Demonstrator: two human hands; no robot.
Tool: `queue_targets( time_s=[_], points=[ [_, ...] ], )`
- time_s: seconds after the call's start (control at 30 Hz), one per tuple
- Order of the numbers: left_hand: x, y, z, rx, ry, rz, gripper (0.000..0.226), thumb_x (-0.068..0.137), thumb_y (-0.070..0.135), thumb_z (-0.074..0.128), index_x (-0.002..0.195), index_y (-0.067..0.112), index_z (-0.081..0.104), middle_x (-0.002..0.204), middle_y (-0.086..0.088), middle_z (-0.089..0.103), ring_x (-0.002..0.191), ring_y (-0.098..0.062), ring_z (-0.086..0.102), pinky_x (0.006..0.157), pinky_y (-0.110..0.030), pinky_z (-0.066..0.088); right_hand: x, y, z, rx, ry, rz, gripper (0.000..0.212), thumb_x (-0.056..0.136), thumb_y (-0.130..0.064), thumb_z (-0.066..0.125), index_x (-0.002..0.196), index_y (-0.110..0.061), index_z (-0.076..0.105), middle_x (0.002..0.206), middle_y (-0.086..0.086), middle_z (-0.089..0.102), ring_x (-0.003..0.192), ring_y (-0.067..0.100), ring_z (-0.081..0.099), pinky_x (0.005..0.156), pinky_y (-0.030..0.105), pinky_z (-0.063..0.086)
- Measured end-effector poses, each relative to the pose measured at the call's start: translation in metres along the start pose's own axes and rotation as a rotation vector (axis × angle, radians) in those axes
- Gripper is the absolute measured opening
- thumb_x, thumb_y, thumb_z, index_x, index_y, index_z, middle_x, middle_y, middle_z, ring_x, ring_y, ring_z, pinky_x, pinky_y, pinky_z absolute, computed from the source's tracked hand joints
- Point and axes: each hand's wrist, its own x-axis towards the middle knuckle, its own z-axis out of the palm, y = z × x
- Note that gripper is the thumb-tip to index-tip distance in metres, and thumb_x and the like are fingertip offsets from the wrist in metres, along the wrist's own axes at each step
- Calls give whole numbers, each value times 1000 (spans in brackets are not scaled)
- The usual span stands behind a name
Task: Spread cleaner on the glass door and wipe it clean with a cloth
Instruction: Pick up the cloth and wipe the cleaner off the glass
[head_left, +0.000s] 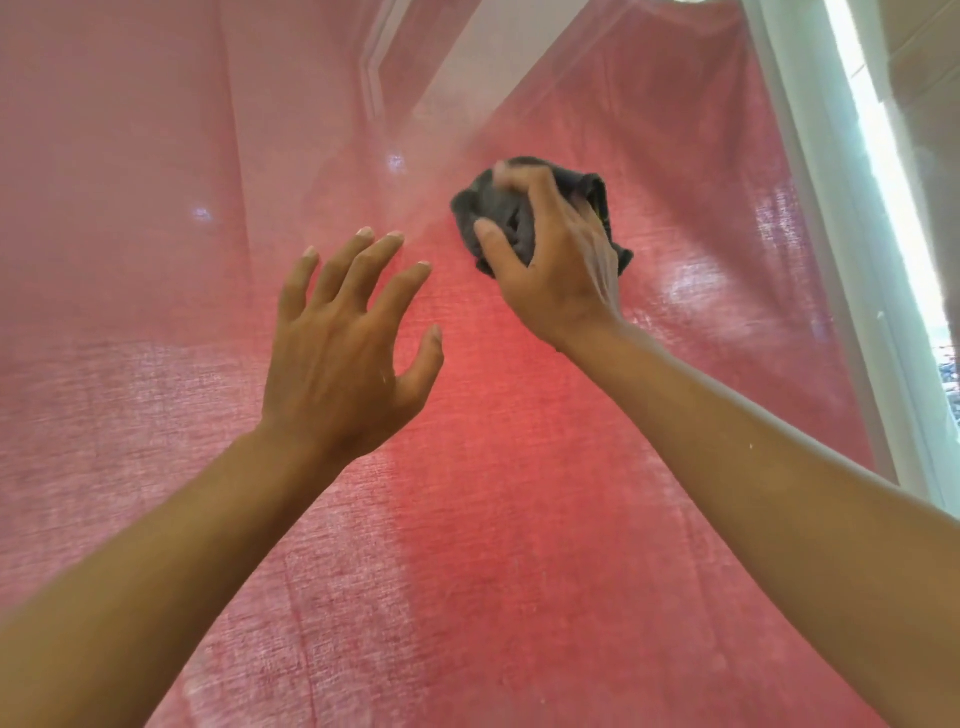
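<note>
The glass door (519, 519) fills the view, with a red curtain showing through it. Parts of the pane look hazy and whitish, while a band down the middle looks clearer and deeper red. My right hand (556, 270) grips a bunched dark grey cloth (498, 208) and holds it against the glass at upper centre. My left hand (348, 343) is raised beside it, fingers spread and straight, holding nothing; whether its fingertips touch the pane I cannot tell. No cleaner bottle is in view.
A white door frame (831, 208) runs diagonally down the right side, with bright daylight beyond it. Reflections of a ceiling and small lights show in the upper glass.
</note>
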Motion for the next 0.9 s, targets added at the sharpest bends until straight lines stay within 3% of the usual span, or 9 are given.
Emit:
queue_targets(
  time_s=[0.07,0.17,0.27,0.3,0.37,0.43,0.63,0.83,0.9],
  points=[
    [0,0,-1,-4,0,1,55,98,45,48,142,14,58,155,-12,49,150,-32,38,124,-58,23,7,-7,5,-84,18,149,48,102,-45,50,148,-30,52,159,-7,46,149,14,35,126,50,18],
    [-3,0,-3,-9,0,-3,55,97,44,48,142,14,58,155,-13,49,150,-33,39,124,-57,23,-11,-23,15,-135,-59,97,42,103,-50,44,143,-42,57,164,-6,39,156,18,25,125,57,2],
    [-13,-2,-6,10,-18,10,56,98,45,49,144,14,57,156,-13,49,150,-33,39,124,-58,24,-36,-13,7,-196,-110,-175,37,103,-52,47,135,-44,64,162,4,42,154,28,30,123,66,13],
    [-16,-3,-8,15,-27,18,56,99,45,49,144,14,57,156,-13,48,150,-33,39,123,-58,24,-33,-6,2,-220,-84,-129,38,103,-55,47,136,-46,63,165,8,35,156,32,25,123,67,13],
    [-22,-7,-11,24,-43,24,56,99,45,49,144,13,57,157,-13,47,150,-33,38,124,-59,23,-18,-1,-5,-210,-26,173,41,103,-59,43,141,-51,55,170,12,20,159,32,11,126,62,6],
    [-26,-10,-14,28,-47,19,56,99,44,48,145,13,56,157,-13,47,150,-33,37,124,-58,23,-16,-12,2,-206,-11,330,45,105,-55,38,148,-45,50,170,13,22,158,30,14,127,57,8],
    [-40,-10,-16,35,-49,15,57,101,42,47,148,11,53,159,-13,45,151,-33,36,125,-57,22,-76,-33,10,-211,-118,-152,46,107,-48,41,147,-31,56,163,10,40,153,27,33,127,49,18],
    [-49,-6,-19,35,-75,40,56,100,42,48,146,11,54,159,-14,45,152,-33,35,124,-59,22,-63,-15,5,-203,122,140,41,106,-39,51,141,-21,62,156,16,42,141,28,44,115,55,39],
    [-55,-4,-18,32,-72,47,57,100,42,48,146,10,55,159,-14,45,152,-33,35,124,-59,22,-84,-29,9,-191,98,10,39,105,-35,54,139,-19,64,145,12,54,136,28,47,116,55,37]
  ],
)
